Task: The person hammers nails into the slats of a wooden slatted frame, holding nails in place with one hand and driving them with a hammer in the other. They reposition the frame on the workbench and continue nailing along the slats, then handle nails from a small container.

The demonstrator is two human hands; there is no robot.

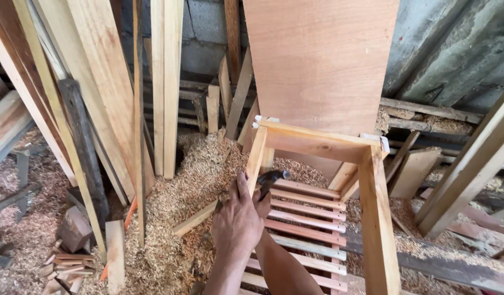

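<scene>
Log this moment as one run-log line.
left hand: on frame rail | right hand: grips hammer | floor: sawdust

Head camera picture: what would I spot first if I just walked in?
First the pale wooden frame with slats in the middle, and the big plywood sheet standing behind it. At the frame's left post, two hands meet: the left hand in front, the right hand gripping a dark hammer. Wood shavings cover the floor.

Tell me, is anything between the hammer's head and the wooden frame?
Nothing visible. The hammer head sits right beside the frame's left post, with only open air between. One hand grips the handle; the other is hidden.
</scene>
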